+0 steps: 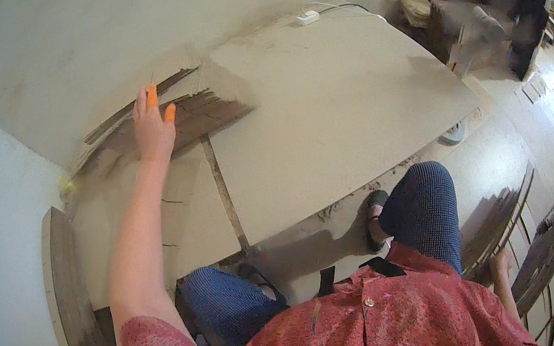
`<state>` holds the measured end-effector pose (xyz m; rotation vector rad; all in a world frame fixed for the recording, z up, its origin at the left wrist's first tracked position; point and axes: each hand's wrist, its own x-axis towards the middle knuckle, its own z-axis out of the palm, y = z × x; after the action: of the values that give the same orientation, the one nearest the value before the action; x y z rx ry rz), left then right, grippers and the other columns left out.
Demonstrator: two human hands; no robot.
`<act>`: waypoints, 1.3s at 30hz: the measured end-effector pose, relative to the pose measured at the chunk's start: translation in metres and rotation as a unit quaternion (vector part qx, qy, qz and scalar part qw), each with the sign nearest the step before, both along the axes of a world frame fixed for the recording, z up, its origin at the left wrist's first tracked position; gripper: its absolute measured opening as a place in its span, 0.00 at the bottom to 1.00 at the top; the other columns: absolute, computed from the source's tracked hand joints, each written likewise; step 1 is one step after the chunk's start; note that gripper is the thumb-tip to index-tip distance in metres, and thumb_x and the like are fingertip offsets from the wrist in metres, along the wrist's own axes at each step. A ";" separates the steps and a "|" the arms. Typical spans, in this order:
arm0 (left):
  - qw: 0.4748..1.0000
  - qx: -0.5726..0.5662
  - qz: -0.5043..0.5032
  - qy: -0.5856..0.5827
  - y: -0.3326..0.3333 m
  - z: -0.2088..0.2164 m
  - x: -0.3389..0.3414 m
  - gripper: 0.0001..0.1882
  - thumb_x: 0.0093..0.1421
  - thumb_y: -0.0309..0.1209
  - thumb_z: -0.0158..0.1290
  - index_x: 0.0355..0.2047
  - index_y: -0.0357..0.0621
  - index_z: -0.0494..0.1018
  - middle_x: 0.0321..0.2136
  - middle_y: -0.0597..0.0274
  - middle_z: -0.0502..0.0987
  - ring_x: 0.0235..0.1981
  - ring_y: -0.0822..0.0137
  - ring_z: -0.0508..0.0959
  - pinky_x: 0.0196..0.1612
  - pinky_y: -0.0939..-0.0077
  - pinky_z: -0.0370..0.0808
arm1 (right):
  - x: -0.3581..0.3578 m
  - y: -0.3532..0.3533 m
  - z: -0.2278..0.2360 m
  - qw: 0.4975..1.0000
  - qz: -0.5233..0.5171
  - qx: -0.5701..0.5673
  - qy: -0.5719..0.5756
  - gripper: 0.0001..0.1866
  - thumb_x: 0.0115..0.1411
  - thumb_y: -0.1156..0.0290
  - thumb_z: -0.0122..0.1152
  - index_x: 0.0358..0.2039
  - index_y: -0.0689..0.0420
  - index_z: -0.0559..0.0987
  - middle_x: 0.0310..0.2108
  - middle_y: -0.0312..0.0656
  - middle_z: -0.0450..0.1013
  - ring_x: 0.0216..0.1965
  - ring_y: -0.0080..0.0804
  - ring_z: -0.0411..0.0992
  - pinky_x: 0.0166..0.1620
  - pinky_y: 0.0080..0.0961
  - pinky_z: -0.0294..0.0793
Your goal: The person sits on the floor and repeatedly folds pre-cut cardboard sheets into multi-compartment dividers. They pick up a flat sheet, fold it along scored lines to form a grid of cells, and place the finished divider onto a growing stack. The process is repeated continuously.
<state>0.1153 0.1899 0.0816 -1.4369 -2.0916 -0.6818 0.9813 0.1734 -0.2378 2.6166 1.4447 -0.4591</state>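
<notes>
My left hand (155,131) reaches out to the far left, fingers stretched, with orange finger covers on two of them. It is over a stack of thin brown sheets (211,114) with ragged ends, lying against the wall on a low, dusty board (327,120). Whether the palm presses on the sheets I cannot tell. Down at the right, my right hand (501,268) is beside another stack of thin brown sheets (490,228) on the floor. Its fingers are mostly hidden, so its grip does not show.
More brown stacks (552,239) stand along the right, and one (70,283) leans by the left wall. A white plug block (307,18) with a cable lies at the board's back edge. Sacks and boxes (466,28) crowd the far right. My knees flank the board's front edge.
</notes>
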 end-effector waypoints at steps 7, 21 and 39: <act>0.988 -0.129 0.064 0.055 0.060 0.025 -0.026 0.25 0.61 0.32 0.50 0.58 0.43 0.62 0.56 0.48 0.67 0.58 0.50 0.65 0.57 0.59 0.65 | -0.009 -0.007 -0.009 0.987 -0.001 0.134 -0.089 0.22 0.52 0.67 0.59 0.48 0.58 0.72 0.45 0.56 0.70 0.49 0.55 0.67 0.50 0.47 0.67; 0.974 0.121 -0.191 0.015 0.010 0.014 0.077 0.14 0.59 0.24 0.47 0.46 0.41 0.74 0.38 0.50 0.78 0.36 0.55 0.79 0.42 0.69 0.75 | -0.319 0.069 0.222 0.750 0.345 0.349 0.443 0.19 0.60 0.79 0.54 0.53 0.63 0.72 0.48 0.47 0.74 0.44 0.33 0.75 0.46 0.27 0.74; 0.924 -0.215 0.295 -0.110 -0.218 -0.100 -0.052 0.16 0.59 0.39 0.52 0.38 0.36 0.73 0.33 0.44 0.76 0.36 0.49 0.77 0.40 0.52 0.72 | -0.426 0.033 0.185 0.704 0.461 0.169 0.512 0.05 0.55 0.78 0.58 0.32 0.64 0.78 0.19 0.46 0.73 0.23 0.21 0.68 0.27 0.26 0.68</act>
<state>0.0633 -0.0283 -0.0186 -0.8482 -2.7903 -0.1467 0.5554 0.2060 -0.0527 1.2382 3.0513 -1.7041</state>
